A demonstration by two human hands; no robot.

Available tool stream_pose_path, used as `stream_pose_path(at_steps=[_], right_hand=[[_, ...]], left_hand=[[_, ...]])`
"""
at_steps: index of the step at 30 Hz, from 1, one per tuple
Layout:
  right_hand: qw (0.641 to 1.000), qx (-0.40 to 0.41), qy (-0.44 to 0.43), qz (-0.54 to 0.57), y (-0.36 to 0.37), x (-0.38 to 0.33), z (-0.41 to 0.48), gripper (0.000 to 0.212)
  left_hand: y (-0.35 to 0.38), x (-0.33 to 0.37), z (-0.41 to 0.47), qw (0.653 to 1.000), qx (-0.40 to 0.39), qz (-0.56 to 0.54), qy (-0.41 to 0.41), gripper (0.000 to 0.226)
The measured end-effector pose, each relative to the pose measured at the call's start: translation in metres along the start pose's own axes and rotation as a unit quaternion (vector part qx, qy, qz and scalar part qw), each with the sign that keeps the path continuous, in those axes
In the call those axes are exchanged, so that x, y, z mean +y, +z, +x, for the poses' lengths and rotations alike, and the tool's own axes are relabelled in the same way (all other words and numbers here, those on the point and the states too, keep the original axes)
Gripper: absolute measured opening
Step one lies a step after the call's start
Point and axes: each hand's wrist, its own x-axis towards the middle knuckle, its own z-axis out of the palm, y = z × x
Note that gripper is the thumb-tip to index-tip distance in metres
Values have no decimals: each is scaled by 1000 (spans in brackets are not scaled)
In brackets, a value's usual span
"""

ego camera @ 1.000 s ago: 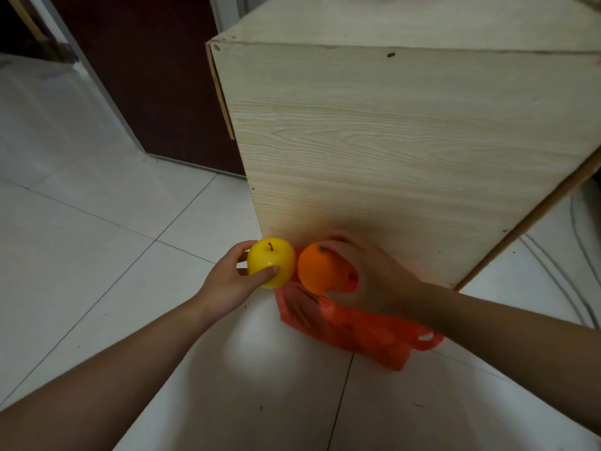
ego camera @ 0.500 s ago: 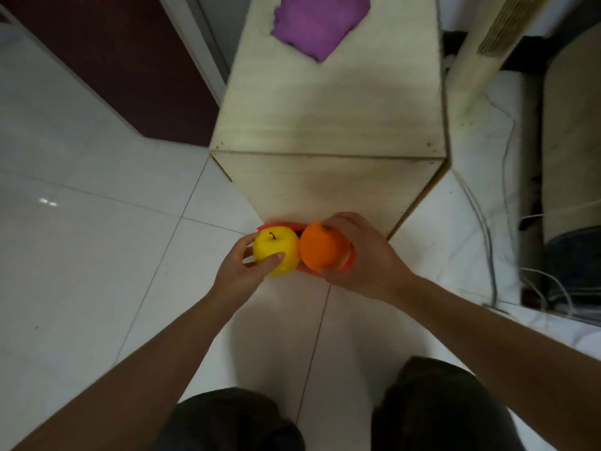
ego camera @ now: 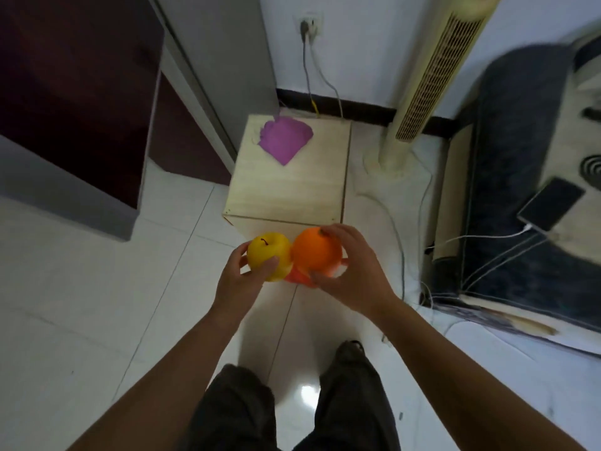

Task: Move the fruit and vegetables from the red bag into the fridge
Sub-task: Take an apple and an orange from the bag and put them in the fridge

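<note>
the left hand [ego camera: 239, 281] is gripping a yellow apple [ego camera: 268, 255]. the right hand [ego camera: 354, 275] is clutching an orange [ego camera: 315, 253], the two fruits touching above the red bag [ego camera: 297, 276].

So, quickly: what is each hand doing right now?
Left hand: closed, holding the yellow apple.
Right hand: closed, holding the orange.
</note>
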Motion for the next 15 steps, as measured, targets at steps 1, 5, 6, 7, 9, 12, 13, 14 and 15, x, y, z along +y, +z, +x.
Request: stream_pose_path(at_steps=[1,5,6,7,9,12,13,14,15], right_hand=[[1000,-7,-6,-5,-12,-14,-3,73],[999,-29,-39,-25,-44,-53,-10,73],[998,-31,-49,-30,-48,-61,-11,73],[997,-34,-57,-34,-52,-68,-12,74],[996,-36,-71,-36,-55,-83,-14,80],[993,-38,-100,-38,-52,-106,-18,82],[993,-44,-105,-43,-47,-113,-20,80],[992,-53,-107,-49,-42,-120,-21,77],[991,-63,-108,-55,-34,-127,-23,74]], left_hand=[[-1,13,-10,1000,0,3,5,68],[-9,52,-41,999,3,9,41,79],[-11,58,-46,999,9,8,52,72],[-14,63,-52,998,17,11,60,65],[-20,70,-63,997,40,15,68,58],[-34,75,-85,994,69,-6,81,57],[-41,74,-93,993,80,-20,83,56],[-50,72,-101,992,93,-32,82,56],[-59,68,-108,991,103,-43,80,55]])
